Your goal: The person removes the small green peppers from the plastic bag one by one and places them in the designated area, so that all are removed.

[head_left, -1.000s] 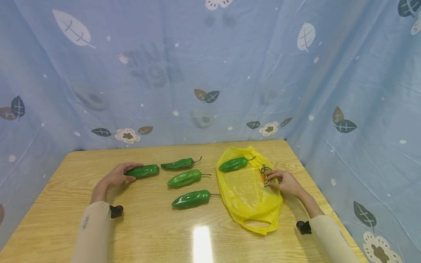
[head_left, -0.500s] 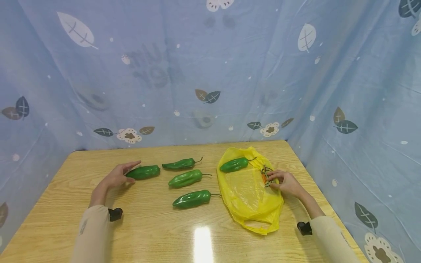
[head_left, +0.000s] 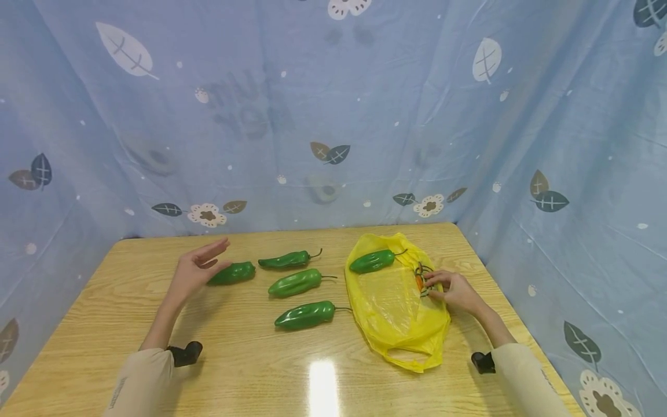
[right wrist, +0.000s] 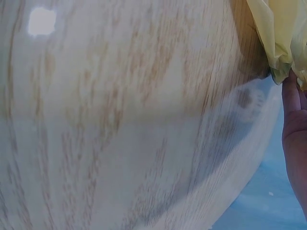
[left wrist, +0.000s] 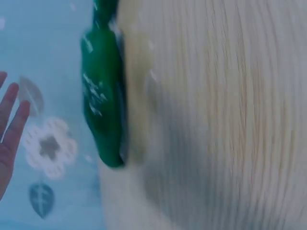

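My left hand (head_left: 197, 269) is raised over a green pepper (head_left: 235, 274), fingers extended and the thumb apart, holding nothing. The pepper lies on the wooden table, its left end partly behind the hand. The left wrist view shows this blurred green pepper (left wrist: 103, 96) with the fingers off to its left. My right hand (head_left: 454, 289) grips the right side of a flattened yellow plastic bag (head_left: 385, 301), thumb and fingers bent around a small orange and dark-looped patch (head_left: 420, 281) whose kind is unclear. The right wrist view shows gathered yellow plastic (right wrist: 278, 38) at the fingertips.
Three more green peppers lie mid-table: a thin one (head_left: 285, 260), a light green one (head_left: 297, 282) and a dark one (head_left: 306, 315). Another green pepper (head_left: 372, 261) lies on the bag's upper part. A blue patterned curtain (head_left: 292, 116) stands behind the table (head_left: 250, 370).
My left hand has let go of the green pepper and lifted up off it, its fingers spreading. The right hand and the yellow plastic bag have stayed in place.
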Tool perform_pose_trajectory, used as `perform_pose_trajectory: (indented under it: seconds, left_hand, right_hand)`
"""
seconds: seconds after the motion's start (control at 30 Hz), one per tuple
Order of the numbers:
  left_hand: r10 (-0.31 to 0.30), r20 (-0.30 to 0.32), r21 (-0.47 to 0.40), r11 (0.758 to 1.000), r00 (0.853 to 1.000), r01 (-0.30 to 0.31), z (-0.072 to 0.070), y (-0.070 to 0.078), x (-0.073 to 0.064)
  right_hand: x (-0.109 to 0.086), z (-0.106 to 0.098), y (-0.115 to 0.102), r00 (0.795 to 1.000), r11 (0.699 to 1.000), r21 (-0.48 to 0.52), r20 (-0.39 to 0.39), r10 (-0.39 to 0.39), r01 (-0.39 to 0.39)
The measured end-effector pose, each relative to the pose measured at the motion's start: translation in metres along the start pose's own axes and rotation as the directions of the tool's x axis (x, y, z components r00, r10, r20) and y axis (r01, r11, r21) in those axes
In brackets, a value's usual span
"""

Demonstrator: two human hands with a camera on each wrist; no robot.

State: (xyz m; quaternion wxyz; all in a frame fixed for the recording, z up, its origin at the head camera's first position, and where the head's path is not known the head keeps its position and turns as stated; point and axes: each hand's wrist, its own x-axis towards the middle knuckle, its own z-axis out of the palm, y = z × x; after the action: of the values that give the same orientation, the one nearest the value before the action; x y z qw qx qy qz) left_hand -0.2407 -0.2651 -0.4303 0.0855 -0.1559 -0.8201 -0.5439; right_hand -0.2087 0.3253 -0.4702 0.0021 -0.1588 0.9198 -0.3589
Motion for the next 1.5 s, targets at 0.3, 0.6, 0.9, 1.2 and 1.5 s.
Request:
perform_pose_trajectory:
  seconds: [0.3, 0.6, 0.9, 1.2, 1.5]
  left_hand:
    - [0.05, 0.103, -0.196, 0.98, 0.993, -0.029, 0.029, 0.034, -0.01]
    - [0.043, 0.195, -0.206, 0.979, 0.98, -0.001, 0.051, 0.057, -0.021]
    - [0.065, 0.288, -0.251, 0.968, 0.955, 0.01, 0.078, 0.08, -0.038]
    - [0.165, 0.367, -0.233, 0.969, 0.915, -0.082, 0.104, 0.104, -0.05]
    - [0.264, 0.43, -0.308, 0.942, 0.863, -0.135, 0.137, 0.113, -0.059]
  right_hand:
    - [0.0, 0.0, 0.0, 1.0, 1.0, -0.018, -0.012, 0.003, -0.003]
    - [0.0, 0.0, -0.001, 1.0, 1.0, -0.02, -0.015, 0.001, -0.002]
    - [-0.001, 0.0, 0.0, 1.0, 1.0, -0.009, -0.011, 0.013, -0.013]
    - [-0.001, 0.0, 0.0, 1.0, 1.0, 0.018, -0.011, 0.023, -0.022]
    - [-0.002, -0.001, -0.003, 1.0, 1.0, 0.008, -0.021, -0.022, 0.022]
